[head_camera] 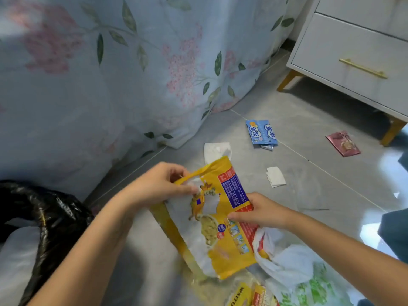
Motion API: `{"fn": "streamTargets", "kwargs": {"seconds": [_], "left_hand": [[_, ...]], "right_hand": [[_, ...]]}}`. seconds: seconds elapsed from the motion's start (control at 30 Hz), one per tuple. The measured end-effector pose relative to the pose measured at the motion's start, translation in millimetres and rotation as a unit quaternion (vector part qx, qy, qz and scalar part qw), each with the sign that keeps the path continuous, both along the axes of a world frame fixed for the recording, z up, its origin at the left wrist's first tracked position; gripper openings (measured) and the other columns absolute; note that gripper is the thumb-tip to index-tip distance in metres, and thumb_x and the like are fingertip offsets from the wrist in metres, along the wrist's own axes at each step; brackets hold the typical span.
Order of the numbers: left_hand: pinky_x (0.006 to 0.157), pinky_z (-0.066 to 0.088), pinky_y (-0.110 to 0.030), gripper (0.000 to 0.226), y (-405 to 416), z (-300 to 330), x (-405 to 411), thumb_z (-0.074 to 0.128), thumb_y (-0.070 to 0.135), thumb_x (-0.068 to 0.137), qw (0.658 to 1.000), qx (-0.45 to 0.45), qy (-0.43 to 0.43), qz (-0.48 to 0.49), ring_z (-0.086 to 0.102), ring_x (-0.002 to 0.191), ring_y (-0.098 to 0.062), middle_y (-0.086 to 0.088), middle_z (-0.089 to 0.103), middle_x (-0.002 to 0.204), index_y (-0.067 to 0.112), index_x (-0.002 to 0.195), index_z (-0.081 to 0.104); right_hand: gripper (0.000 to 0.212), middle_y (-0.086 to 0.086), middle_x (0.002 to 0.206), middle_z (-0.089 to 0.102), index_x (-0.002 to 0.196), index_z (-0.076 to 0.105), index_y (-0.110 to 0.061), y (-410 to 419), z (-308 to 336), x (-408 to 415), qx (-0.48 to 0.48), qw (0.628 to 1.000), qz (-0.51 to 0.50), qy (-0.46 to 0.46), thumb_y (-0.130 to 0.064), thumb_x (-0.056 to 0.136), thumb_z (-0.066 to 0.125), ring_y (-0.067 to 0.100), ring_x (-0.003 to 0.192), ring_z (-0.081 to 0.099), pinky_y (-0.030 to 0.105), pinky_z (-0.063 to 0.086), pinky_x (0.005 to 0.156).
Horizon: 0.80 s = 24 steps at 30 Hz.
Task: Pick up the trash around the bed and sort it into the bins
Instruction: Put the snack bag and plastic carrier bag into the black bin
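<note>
A large yellow snack bag is held up between both hands over the grey tiled floor. My left hand pinches its upper left edge. My right hand grips its right side. Below it a white plastic bag with green print holds other yellow wrappers. On the floor beyond lie a crumpled white tissue, a folded white paper, a blue wrapper and a dark red wrapper. A black bin bag lines a bin at the left edge.
The bed's floral sheet hangs to the floor on the left and at the back. A white nightstand with gold legs and a gold handle stands at the upper right. A dark blue object shows at the right edge.
</note>
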<state>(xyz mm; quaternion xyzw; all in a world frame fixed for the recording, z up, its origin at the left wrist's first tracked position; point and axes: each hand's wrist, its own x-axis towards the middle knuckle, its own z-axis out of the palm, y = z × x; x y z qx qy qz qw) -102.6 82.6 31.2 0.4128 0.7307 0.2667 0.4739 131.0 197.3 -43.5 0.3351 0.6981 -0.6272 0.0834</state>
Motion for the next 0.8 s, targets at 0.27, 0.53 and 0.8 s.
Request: {"fn": "streamTargets", "kwargs": {"seconds": [0.27, 0.53, 0.8], "left_hand": [[0.091, 0.046, -0.025, 0.110, -25, 12, 12, 0.070, 0.066, 0.038, 0.959, 0.074, -0.005, 0.275, 0.061, 0.107, -0.006, 0.012, 0.064, 0.119, 0.018, 0.134, 0.050], [0.075, 0.062, -0.041, 0.040, -34, -22, 24, 0.069, 0.006, 0.080, 0.925, 0.068, -0.283, 0.245, 0.073, 0.091, -0.033, -0.012, 0.075, 0.106, 0.012, 0.119, 0.061], [0.062, 0.061, -0.031, 0.025, -40, -34, 17, 0.066, -0.006, 0.078, 0.911, 0.112, -0.292, 0.269, 0.074, 0.073, -0.025, -0.016, 0.076, 0.091, 0.006, 0.100, 0.071]], "right_hand": [[0.017, 0.005, 0.093, 0.076, 0.100, 0.064, -0.018, 7, 35, -7, -0.086, 0.963, -0.219, 0.134, -0.020, 0.083, 0.065, 0.022, 0.082, 0.074, 0.036, 0.058, 0.080], [0.036, 0.005, 0.096, 0.076, 0.110, 0.060, -0.019, 0, 31, -8, -0.190, 0.947, -0.217, 0.142, -0.027, 0.075, 0.065, 0.020, 0.081, 0.074, 0.031, 0.059, 0.073], [0.017, 0.019, 0.086, 0.074, 0.088, 0.073, -0.002, 8, 33, -4, -0.348, 0.883, -0.258, 0.179, -0.009, 0.077, 0.063, 0.024, 0.070, 0.072, 0.034, 0.061, 0.065]]}}
